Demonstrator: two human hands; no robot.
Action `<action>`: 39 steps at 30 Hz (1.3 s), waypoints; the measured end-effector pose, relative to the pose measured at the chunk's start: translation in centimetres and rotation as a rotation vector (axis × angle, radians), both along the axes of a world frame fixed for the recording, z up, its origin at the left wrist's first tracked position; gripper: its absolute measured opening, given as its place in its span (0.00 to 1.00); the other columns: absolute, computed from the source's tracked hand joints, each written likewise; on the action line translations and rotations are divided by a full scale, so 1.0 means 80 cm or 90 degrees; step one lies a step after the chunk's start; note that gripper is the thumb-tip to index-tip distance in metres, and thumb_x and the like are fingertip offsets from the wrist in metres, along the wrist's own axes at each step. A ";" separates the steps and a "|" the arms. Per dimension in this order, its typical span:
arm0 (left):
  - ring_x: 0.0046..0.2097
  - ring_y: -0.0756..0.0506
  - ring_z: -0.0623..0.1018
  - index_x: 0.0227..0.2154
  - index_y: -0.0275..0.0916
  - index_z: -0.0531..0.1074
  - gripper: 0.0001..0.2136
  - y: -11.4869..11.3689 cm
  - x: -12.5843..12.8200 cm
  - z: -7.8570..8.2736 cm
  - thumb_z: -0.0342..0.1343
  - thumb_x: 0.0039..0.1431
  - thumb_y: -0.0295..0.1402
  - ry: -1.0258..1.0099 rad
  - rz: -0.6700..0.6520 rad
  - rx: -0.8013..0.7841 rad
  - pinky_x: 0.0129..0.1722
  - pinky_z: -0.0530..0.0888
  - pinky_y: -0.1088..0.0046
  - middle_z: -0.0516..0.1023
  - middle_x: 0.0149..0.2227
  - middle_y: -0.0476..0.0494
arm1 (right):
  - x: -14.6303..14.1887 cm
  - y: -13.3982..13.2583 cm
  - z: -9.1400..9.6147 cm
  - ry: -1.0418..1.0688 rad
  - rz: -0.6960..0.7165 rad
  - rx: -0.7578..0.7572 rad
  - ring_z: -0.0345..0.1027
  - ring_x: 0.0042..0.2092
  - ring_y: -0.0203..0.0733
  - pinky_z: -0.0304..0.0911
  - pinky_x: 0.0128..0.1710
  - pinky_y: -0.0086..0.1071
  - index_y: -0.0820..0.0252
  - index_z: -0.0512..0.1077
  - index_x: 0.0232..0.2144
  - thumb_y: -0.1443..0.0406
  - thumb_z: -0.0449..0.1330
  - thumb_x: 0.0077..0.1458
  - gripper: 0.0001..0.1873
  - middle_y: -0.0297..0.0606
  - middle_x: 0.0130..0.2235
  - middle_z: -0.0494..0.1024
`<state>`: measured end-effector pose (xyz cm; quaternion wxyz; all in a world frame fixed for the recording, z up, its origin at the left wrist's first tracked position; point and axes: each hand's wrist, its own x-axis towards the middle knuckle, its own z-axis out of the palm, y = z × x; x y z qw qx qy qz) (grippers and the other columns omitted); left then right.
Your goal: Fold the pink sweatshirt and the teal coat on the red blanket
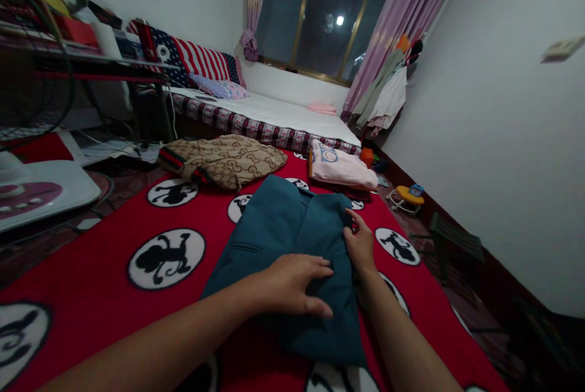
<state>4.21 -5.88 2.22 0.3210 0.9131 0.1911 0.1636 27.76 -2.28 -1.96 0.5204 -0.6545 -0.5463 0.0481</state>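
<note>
Two bare forearms reaching in from the bottom edge, over a red blanket printed with black-and-white monkey roundels. Left hand laid flat and open on a folded teal garment, fingers spread and pointing right, gripping nothing. Right hand at the garment's right edge, fingers curled loosely onto the cloth near its upper right corner; whether pinching the fabric or only touching it, cannot tell. Teal garment lying in the middle of the red blanket, folded into a rough rectangle, collar end pointing away from the camera.

Beyond it, to the left, a tan patterned garment with a red-and-green trim, crumpled on the blanket. To the right, a folded pink garment, well apart from the hands. Farther back, a low bed with a white sheet and a striped pillow at its head. At far left, a white fan base on the floor. Behind everything, a dark window with pink curtains and clothes hanging beside it.
</note>
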 end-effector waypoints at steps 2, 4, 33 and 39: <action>0.52 0.42 0.77 0.50 0.40 0.75 0.21 0.030 -0.004 0.021 0.55 0.59 0.47 -0.053 0.104 -0.056 0.52 0.71 0.70 0.78 0.52 0.42 | 0.000 -0.001 -0.001 -0.043 0.002 0.002 0.70 0.46 0.48 0.64 0.50 0.44 0.63 0.71 0.53 0.67 0.51 0.46 0.30 0.47 0.48 0.76; 0.50 0.43 0.77 0.49 0.40 0.75 0.18 0.067 -0.008 0.035 0.52 0.62 0.43 -0.076 0.285 -0.018 0.51 0.71 0.71 0.78 0.50 0.43 | -0.004 -0.001 0.000 -0.081 0.009 0.018 0.69 0.48 0.47 0.63 0.52 0.43 0.63 0.71 0.53 0.68 0.49 0.49 0.29 0.47 0.49 0.75; 0.70 0.34 0.44 0.62 0.55 0.60 0.28 0.201 0.000 -0.022 0.33 0.65 0.56 0.212 0.387 0.135 0.64 0.46 0.45 0.47 0.70 0.48 | -0.045 0.009 0.030 -0.450 0.058 -0.258 0.43 0.68 0.58 0.43 0.60 0.66 0.47 0.65 0.59 0.48 0.53 0.60 0.28 0.41 0.66 0.59; 0.68 0.34 0.53 0.66 0.52 0.53 0.31 0.222 -0.015 -0.044 0.37 0.64 0.57 0.181 0.504 0.141 0.64 0.53 0.48 0.48 0.70 0.41 | -0.041 0.023 0.012 -0.396 0.024 -0.293 0.42 0.68 0.56 0.54 0.59 0.58 0.46 0.67 0.58 0.49 0.51 0.61 0.26 0.39 0.68 0.54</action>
